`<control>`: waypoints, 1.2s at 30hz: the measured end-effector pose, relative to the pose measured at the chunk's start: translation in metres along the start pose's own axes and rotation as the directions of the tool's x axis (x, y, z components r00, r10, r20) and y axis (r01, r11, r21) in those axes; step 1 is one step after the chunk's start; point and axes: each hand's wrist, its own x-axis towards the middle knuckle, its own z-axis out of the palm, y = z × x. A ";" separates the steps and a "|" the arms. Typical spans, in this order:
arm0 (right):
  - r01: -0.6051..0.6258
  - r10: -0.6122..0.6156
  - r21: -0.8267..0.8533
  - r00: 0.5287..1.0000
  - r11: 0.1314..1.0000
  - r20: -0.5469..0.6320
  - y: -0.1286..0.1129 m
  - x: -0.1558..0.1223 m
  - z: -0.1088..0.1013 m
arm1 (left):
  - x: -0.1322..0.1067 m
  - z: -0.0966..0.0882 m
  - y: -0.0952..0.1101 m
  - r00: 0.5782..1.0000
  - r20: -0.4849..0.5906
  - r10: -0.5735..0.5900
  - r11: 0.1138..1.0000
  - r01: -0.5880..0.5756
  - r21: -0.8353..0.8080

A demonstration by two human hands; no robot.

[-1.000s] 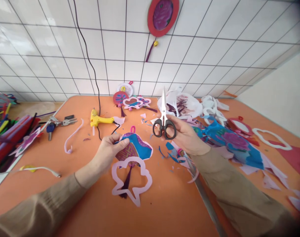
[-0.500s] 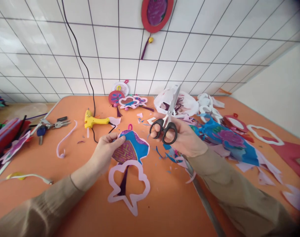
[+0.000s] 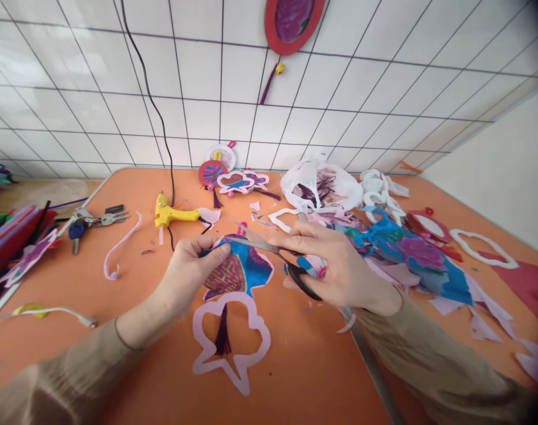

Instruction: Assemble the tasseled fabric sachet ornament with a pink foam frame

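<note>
1. Centrally in the frame, the left hand point(image 3: 184, 277) has its fingers point(image 3: 218, 252) pinched shut on the left edge of a blue and purple paper cutout point(image 3: 244, 268).
2. The right hand point(image 3: 335, 262) has its fingers curled closed around the black handles of the scissors point(image 3: 273, 251), whose blades lie across the cutout's top.
3. A pink outline point(image 3: 206, 357) lies on the orange counter point(image 3: 118, 366) just below.
4. A yellow glue gun point(image 3: 173, 213) rests upper left of the hands.

White tiled wall point(image 3: 198, 77) with dark grout fills the back – bright, even light on it. A black cable point(image 3: 151, 100) runs down it. Orange worktop point(image 3: 304, 366) below – plain pale wall point(image 3: 494, 171) on the right.
</note>
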 end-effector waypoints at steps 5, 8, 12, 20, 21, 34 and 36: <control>-0.132 0.116 0.170 0.988 0.977 0.098 -0.012 -0.002 0.007 | -0.002 0.003 -0.001 0.997 -0.037 -0.070 0.989 0.064 -0.133; -0.140 0.125 0.109 0.983 0.984 0.131 -0.013 -0.001 0.012 | -0.004 0.003 -0.001 0.996 -0.024 -0.085 0.984 0.080 -0.159; -0.060 0.068 -0.103 0.995 0.993 0.074 -0.008 -0.003 0.010 | -0.005 0.001 0.000 1.000 0.007 -0.014 0.994 0.014 -0.104; 0.124 -0.121 -0.346 0.992 0.930 0.031 0.006 -0.004 -0.006 | -0.004 -0.002 0.002 0.997 0.038 0.071 0.997 -0.070 -0.031; 0.134 -0.133 -0.377 0.991 0.916 0.030 0.008 -0.004 -0.007 | -0.004 -0.002 0.003 0.995 0.050 0.081 0.997 -0.080 -0.024; 0.158 -0.152 -0.461 0.987 0.873 0.050 0.007 -0.003 -0.007 | -0.010 0.001 0.008 0.980 0.179 0.091 0.996 -0.093 0.006; 0.158 -0.150 -0.472 0.987 0.868 0.056 0.007 -0.002 -0.008 | -0.011 0.001 0.008 0.979 0.184 0.086 0.996 -0.090 0.017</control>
